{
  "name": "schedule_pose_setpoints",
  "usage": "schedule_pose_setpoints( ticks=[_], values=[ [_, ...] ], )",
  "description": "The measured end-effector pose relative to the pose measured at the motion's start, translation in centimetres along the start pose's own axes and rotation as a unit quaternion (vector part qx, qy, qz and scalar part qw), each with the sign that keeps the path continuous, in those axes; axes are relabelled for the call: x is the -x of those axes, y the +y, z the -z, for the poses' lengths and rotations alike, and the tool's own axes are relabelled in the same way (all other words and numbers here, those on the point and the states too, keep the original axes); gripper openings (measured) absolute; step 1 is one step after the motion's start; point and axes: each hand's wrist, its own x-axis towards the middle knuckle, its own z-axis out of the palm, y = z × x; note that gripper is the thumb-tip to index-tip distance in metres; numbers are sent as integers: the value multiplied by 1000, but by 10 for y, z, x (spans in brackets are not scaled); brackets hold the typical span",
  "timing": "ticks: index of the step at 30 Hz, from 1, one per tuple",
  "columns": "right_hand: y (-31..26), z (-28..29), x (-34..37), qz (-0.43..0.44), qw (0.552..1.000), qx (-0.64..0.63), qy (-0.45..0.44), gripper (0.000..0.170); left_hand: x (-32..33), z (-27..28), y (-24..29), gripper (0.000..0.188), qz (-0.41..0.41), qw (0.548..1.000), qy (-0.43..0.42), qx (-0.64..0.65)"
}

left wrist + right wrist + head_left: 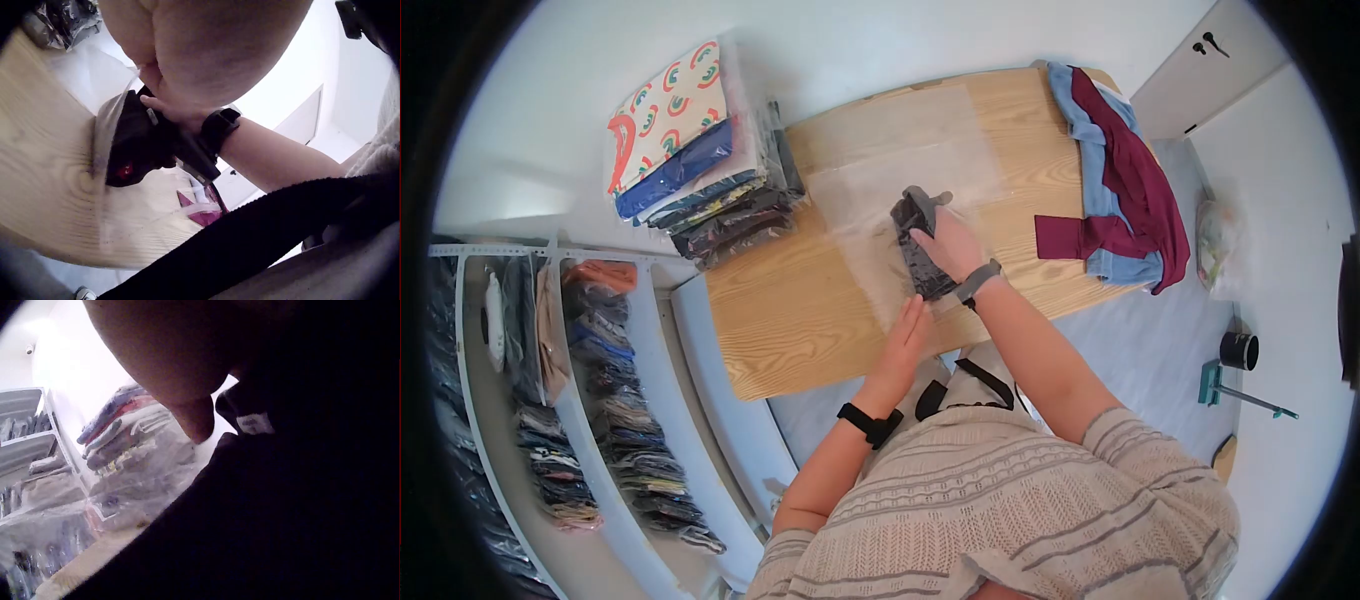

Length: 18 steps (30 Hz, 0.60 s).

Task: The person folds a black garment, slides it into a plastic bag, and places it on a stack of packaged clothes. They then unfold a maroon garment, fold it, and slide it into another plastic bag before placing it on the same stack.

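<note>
My right hand (953, 248) grips a folded dark garment (918, 262), thumb on top of it. Red marking shows on the black garment (128, 169) in the left wrist view, and a white label (255, 423) in the right wrist view. Beneath it, a clear plastic bag (910, 150) lies across the table. My left hand (903, 345) is at the garment's near end, fingers extended and close together. In the left wrist view, the raised edge of the plastic bag (109, 122) runs up to the left hand's fingertips, which pinch it; its thumb is hidden in the head view.
Bagged folded clothes (690, 160) are stacked at the table's left back. Maroon and blue clothes (1115, 180) drape over the right end of the wooden table (770, 340). Shelves of bagged clothes (625, 420) stand at left. A dark cup-shaped container (1238, 350) is at right.
</note>
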Motion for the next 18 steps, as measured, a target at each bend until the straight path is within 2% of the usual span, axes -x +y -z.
schedule_pose_setpoints(
  ticks=[2, 3, 5, 6, 8, 9, 11, 12, 14, 15, 17, 18],
  values=[
    [4, -8, -1, -55, 998, -10, 3, 44, 0, 4, 3, 62, 19, 1000, 0, -25],
    [16, -18, -2, -56, 998, -10, 0, 44, -1, 6, 5, 64, 24, 999, 3, -30],
    [46, -39, 0, 10, 996, 54, 68, 50, -1, 10, 9, 66, 33, 999, 5, -34],
    [44, -39, 1, 9, 996, 53, 65, 50, -2, 12, 12, 67, 46, 998, -7, -37],
    [39, -39, 3, 27, 951, 218, 217, 49, -2, 13, 12, 68, 61, 997, -20, -40],
    [32, -35, 4, 26, 952, 218, 215, 49, -2, 12, 11, 67, 60, 997, -17, -41],
    [19, -27, 9, 121, 945, 214, 214, 49, 0, 8, 9, 67, 61, 997, -16, -41],
    [19, -32, 13, 121, 946, 215, 213, 49, 1, 7, 7, 67, 63, 997, -15, -46],
    [18, -47, 23, 256, 939, 204, 105, 47, 3, 6, 4, 67, 66, 996, -15, -50],
    [19, -58, 25, 257, 939, 203, 103, 47, 4, 6, 3, 63, 68, 996, -14, -54],
    [27, -87, 26, 173, 969, 166, -51, 48, 8, 6, 4, 59, 73, 996, -12, -59],
    [28, -91, 25, 188, 964, 175, -64, 52, 11, 7, 10, 54, 61, 995, 0, -85]
  ],
)
